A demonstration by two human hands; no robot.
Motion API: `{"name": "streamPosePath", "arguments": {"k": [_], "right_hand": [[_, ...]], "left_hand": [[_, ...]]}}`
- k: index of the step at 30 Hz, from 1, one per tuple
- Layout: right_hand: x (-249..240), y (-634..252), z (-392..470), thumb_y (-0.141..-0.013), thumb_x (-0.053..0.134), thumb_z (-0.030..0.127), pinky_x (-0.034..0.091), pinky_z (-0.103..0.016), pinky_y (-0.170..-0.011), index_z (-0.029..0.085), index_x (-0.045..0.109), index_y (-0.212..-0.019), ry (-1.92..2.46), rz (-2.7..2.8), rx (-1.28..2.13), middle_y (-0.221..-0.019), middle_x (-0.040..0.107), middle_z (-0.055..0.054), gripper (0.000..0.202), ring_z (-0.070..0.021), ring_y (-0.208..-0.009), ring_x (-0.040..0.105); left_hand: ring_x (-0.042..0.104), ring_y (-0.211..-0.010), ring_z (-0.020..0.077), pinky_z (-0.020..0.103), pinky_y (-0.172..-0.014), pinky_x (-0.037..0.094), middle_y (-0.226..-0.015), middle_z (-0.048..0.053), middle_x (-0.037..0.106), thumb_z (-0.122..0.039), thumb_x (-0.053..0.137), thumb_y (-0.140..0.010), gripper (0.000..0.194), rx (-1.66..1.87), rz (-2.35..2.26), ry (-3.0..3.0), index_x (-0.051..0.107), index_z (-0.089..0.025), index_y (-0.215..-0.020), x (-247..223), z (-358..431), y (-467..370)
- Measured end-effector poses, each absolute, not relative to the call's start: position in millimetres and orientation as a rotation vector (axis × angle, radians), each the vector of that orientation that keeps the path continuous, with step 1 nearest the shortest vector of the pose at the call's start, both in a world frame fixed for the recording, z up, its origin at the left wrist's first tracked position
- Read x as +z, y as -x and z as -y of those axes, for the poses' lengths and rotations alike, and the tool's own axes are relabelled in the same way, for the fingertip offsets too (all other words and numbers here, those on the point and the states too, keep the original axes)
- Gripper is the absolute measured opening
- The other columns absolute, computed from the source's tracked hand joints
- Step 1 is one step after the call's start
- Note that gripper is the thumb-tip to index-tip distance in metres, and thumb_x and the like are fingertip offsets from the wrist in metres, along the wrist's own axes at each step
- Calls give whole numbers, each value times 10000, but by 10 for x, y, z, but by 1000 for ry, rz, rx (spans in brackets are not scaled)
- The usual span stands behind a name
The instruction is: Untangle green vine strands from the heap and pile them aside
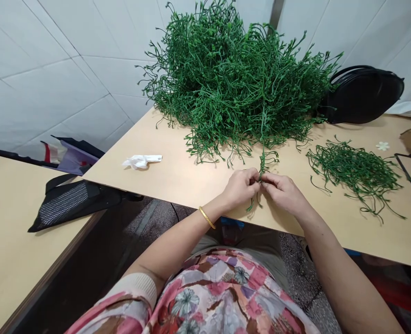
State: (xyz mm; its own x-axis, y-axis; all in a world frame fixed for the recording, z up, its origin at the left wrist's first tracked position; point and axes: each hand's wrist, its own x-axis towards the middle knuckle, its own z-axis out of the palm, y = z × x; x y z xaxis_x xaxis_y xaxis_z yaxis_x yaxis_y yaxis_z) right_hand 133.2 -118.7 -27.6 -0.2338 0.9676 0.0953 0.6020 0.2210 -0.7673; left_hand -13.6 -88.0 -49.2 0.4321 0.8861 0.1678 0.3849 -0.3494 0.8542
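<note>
My left hand (240, 186) and my right hand (282, 191) meet near the table's front edge, fingertips pinched together on a green artificial plant stem (262, 162). The stem runs up from my fingers toward a big heap of green artificial stems (226, 79) at the back of the table. A few thin green ends hang below my fingers. Exactly what lies between the fingertips is hidden. To the right of my right hand lies a smaller, flatter pile of loose green sprigs (356, 169).
A crumpled white tissue (142, 161) lies on the table (177, 185) at left. At back right stands a black bag (365, 95), with a small white flower piece (382, 146) in front. A black mesh item (64, 208) overlaps the neighbouring table (14, 222).
</note>
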Motion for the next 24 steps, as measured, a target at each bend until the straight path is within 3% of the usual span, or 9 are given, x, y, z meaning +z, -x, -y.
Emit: {"name": "streamPosePath", "arguments": {"k": [5, 10, 14, 19, 22, 24], "right_hand": [[-271, -1337, 1246, -788, 425, 205, 309, -240, -546, 176, 520, -658, 1468, 1990, 759, -599, 498, 9, 164, -114, -577, 414], [-285, -1384, 1266, -859, 407, 268, 298, -249, -570, 186, 468, -638, 1380, 2089, 641, -595, 478, 8, 244, -114, -575, 419], [-311, -1444, 1245, -864, 428, 326, 289, -253, -550, 188, 454, -595, 1254, 2068, 800, -561, 440, 16, 303, -106, -546, 391], [-305, -1561, 1250, -825, 519, 459, 245, -252, -488, 177, 583, -680, 1157, 1634, 1183, -532, 390, 27, 323, -91, -498, 328], [-273, -1602, 1242, -759, 589, 524, 184, -248, -448, 194, 587, -694, 1158, 1259, 1193, -480, 275, 61, 336, -77, -441, 236], [-258, -1594, 1238, -714, 624, 554, 175, -243, -428, 197, 583, -686, 1191, 1111, 1180, -482, 306, 58, 361, -70, -431, 233]], "left_hand": [[349, -501, 48, 193, -487, 266, -537, -60, 412, -92, 512, -597, 64, 800, -876, -1478, 478, -141, -622, -503, 862, 154], [312, -438, 28, 189, -451, 217, -471, -69, 416, -147, 589, -580, 90, 660, -775, -1273, 503, -132, -600, -444, 842, 191], [359, -418, 29, 188, -429, 202, -471, -48, 480, -161, 651, -513, 159, 563, -698, -1100, 508, -129, -574, -381, 815, 239], [222, -340, 0, 193, -393, 89, -405, -82, 385, -165, 674, -519, 202, 529, -618, -975, 480, -137, -566, -331, 824, 280], [267, -360, 0, 182, -392, 123, -448, -68, 422, -189, 697, -547, 217, 643, -679, -936, 492, -131, -589, -372, 826, 237], [332, -387, 10, 175, -403, 186, -478, -51, 451, -225, 705, -575, 213, 682, -706, -938, 523, -121, -611, -419, 831, 193]]}}
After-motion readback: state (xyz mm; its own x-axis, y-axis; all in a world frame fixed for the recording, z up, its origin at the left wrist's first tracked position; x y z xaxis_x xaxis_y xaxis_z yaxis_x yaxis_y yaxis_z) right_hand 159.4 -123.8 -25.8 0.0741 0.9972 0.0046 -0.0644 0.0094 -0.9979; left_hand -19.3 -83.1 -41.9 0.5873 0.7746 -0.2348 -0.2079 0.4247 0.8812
